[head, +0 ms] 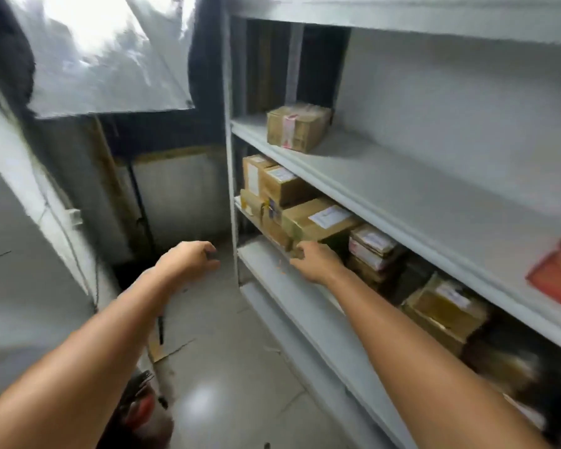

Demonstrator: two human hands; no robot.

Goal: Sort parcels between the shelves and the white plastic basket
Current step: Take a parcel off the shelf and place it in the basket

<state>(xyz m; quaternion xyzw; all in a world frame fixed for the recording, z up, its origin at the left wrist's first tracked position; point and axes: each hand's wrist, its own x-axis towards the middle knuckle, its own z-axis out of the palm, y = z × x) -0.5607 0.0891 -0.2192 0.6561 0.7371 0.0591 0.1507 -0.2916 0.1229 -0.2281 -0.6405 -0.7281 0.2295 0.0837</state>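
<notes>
Grey metal shelves (353, 186) fill the right side. One brown cardboard parcel (298, 126) sits alone on the upper shelf. The shelf below holds several brown parcels with white labels. My right hand (314, 262) reaches to the front lower corner of a large labelled parcel (321, 222) there, fingers curled at its edge; the blur hides whether it grips. My left hand (191, 256) hovers left of the shelf post over the floor, fingers curled, holding nothing that I can see. The white plastic basket is not in view.
A red and orange parcel (557, 277) lies at the right end of the upper shelf. More parcels (444, 306) sit further right on the lower shelf. Flat cardboard sheets (175, 196) lean against the back wall. Grey tiled floor (227, 367) runs between the shelves and a left wall.
</notes>
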